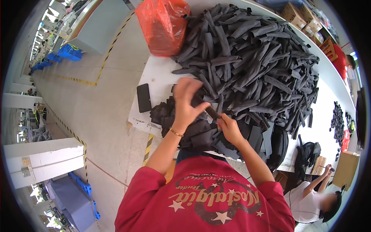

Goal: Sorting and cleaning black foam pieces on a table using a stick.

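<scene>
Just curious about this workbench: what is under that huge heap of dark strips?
The heap of dark strips lies on a white table, bare at its near-left edge beside a black phone. The tabletop beneath the heap is covered, so anything there stays unseen.

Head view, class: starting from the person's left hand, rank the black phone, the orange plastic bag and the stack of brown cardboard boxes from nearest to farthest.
From the left hand:
1. Black phone, lying flat on the white table just to the hand's left.
2. Orange plastic bag, up at the table's far end, beside the big pile of dark strips.
3. Brown cardboard boxes, far off at the upper right, beyond the pile.
</scene>
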Motion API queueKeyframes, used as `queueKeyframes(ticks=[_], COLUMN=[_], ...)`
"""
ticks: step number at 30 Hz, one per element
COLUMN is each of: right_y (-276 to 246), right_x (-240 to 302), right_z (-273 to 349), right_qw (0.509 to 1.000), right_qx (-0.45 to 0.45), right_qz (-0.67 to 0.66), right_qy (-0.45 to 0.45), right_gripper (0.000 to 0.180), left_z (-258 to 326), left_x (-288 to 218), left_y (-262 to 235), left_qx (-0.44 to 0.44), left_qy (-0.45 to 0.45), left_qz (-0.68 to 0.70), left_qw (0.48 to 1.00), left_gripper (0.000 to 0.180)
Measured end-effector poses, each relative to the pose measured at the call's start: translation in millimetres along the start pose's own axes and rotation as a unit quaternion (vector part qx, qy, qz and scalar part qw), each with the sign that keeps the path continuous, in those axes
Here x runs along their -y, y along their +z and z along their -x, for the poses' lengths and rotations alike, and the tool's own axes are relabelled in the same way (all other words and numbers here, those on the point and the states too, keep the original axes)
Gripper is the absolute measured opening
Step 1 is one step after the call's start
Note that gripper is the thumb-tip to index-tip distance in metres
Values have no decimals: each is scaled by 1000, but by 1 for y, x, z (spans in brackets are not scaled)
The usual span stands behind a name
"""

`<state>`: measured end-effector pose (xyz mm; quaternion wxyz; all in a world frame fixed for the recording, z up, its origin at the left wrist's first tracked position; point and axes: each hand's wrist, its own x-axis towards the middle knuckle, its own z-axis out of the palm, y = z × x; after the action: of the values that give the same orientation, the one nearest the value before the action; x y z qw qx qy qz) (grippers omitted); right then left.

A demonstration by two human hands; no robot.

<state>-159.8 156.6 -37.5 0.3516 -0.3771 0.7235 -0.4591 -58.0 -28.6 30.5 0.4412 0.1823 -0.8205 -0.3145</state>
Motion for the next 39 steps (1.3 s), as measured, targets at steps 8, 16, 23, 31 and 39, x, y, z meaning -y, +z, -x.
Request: queueKeyframes(ticks=[8,16,23,31,39], right_y=[62,75,52,20,31], right_x=[15,10,-10,17,6], right_z=[19,53,98,89,111], right_qw=[999,996,996,998,999], right_qx=[-51,-86,-62,-14,44], right_qz=[-12,39,26,30,17], right_qy=[-4,-5,-59,62,-27], right_gripper=[12,11,16,13,20], left_z=[101,74,87,80,94], left_x=[15,-7,13,-16,31], left_y=[47,29,27,41,33], left_qx=[-168,-218,-176,-155,-264], left_qy=[-458,-542,-546,-590,-570], left_qz=[660,520,518,592,515], left_qw=[572,622,634,528,583], left_gripper=[25,28,29,58,34])
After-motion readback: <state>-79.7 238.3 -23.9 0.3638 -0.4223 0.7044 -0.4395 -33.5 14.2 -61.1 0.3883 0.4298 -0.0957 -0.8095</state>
